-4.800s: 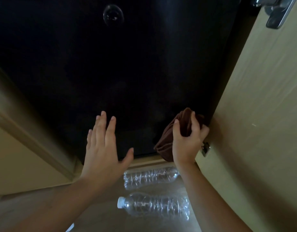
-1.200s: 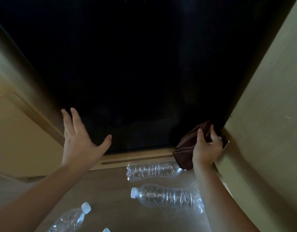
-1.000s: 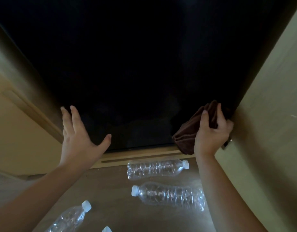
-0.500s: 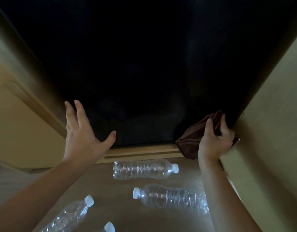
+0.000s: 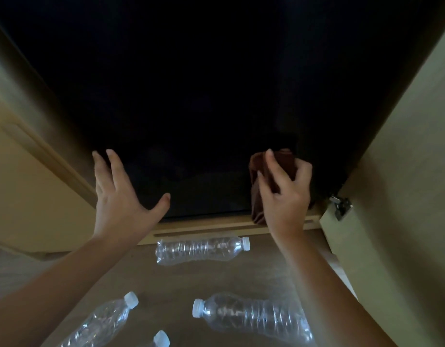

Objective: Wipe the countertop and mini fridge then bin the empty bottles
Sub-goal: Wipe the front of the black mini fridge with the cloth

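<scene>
Nearest, clear capped bottles lie on the floor: lower-left bottle, lower-centre bottle, centre bottle. Beyond, the left hand is raised, fingers spread, holding nothing. Right hand fingers grip a brown cloth against the black mini fridge, right of centre.

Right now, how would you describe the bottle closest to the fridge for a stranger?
Find the black mini fridge, then the wooden strip under it. The bottle lies on the floor along that strip, cap pointing right; the next bottle has its cap pointing left.
</scene>
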The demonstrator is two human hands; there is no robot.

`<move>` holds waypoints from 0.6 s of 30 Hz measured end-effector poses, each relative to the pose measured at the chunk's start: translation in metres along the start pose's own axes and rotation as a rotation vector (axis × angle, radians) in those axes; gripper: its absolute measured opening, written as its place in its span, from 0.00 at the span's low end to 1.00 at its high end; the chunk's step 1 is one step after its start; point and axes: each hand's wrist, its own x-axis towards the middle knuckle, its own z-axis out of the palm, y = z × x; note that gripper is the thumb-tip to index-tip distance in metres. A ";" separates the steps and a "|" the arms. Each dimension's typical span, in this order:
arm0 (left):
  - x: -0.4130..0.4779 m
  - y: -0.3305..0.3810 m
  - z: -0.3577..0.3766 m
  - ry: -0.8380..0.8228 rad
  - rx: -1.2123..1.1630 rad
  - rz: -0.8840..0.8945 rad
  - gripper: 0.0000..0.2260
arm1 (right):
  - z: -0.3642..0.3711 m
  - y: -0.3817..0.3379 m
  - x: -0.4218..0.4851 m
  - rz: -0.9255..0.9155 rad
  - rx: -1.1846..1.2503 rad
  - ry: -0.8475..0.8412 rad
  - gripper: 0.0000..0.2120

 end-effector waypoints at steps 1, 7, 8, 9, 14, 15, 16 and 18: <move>0.000 0.000 -0.001 -0.004 0.002 0.000 0.50 | -0.007 0.006 0.005 0.071 0.022 0.060 0.19; -0.001 -0.003 -0.006 -0.027 0.028 0.024 0.50 | -0.024 0.019 0.028 0.319 0.090 0.342 0.19; -0.001 -0.003 -0.006 -0.029 0.025 0.026 0.50 | -0.018 0.014 0.025 0.306 0.104 0.339 0.19; -0.001 -0.002 -0.006 -0.034 0.021 0.025 0.50 | -0.010 0.007 0.021 0.289 0.114 0.330 0.18; -0.002 -0.004 -0.008 -0.057 -0.001 0.025 0.49 | 0.022 -0.021 -0.001 0.167 0.115 0.190 0.16; -0.002 -0.004 -0.008 -0.059 -0.002 0.027 0.49 | 0.023 -0.020 -0.002 0.155 0.116 0.160 0.17; -0.002 -0.004 -0.008 -0.061 0.000 0.030 0.49 | 0.022 -0.019 -0.002 0.149 0.116 0.136 0.17; -0.002 -0.003 -0.008 -0.065 0.001 0.033 0.49 | 0.016 -0.016 -0.002 0.148 0.128 0.100 0.18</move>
